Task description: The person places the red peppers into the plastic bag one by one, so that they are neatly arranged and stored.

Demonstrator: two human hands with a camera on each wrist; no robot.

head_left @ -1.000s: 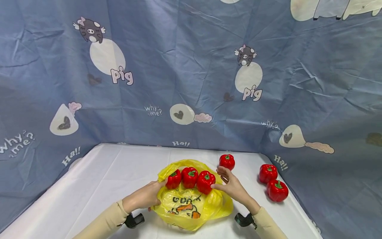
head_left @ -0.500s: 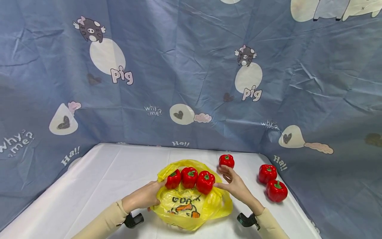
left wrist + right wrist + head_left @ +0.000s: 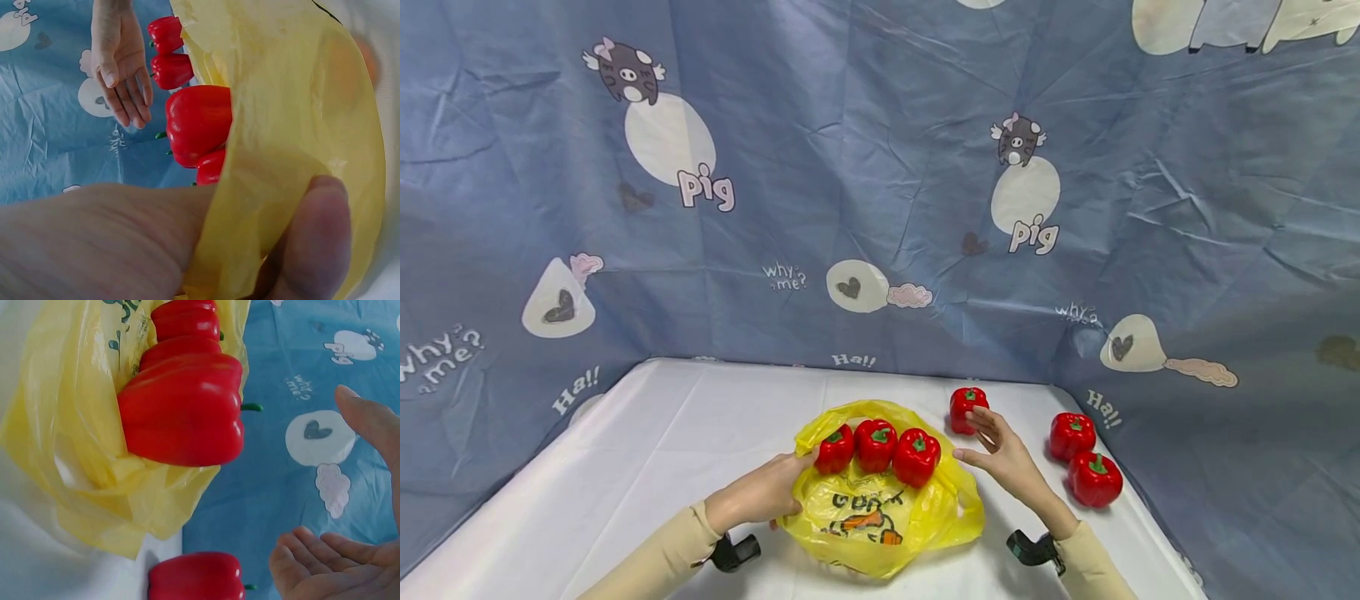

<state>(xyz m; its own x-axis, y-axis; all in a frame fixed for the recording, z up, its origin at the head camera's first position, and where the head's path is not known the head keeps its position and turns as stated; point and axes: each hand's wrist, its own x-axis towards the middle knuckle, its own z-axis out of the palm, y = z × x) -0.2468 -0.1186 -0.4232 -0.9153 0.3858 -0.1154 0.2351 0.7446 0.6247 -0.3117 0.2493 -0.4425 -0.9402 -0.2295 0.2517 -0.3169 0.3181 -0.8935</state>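
A yellow plastic bag point(image 3: 928, 517) lies on the white table with its mouth spread. Three red bell peppers sit in a row in its opening: a left pepper point(image 3: 835, 454), a middle pepper point(image 3: 874, 450) and a right pepper point(image 3: 916, 462). My left hand point(image 3: 763, 493) grips the bag's left edge; the left wrist view shows the thumb point(image 3: 319, 231) against the yellow film point(image 3: 287, 106). To the bag's right, my right hand point(image 3: 1009, 460) is held with fingers spread and holds nothing. Its fingertips overlap a loose bell pepper point(image 3: 964, 408) behind the bag in the head view.
Two more bell peppers lie near the table's right edge, a rear pepper point(image 3: 1072, 436) and a front pepper point(image 3: 1094, 482). A blue printed cloth point(image 3: 880, 208) hangs behind and at both sides of the white table point(image 3: 722, 408).
My right hand has drawn away from the right pepper in the bag, moving right and slightly back toward the loose pepper. My left hand and the bag stay nearly still.
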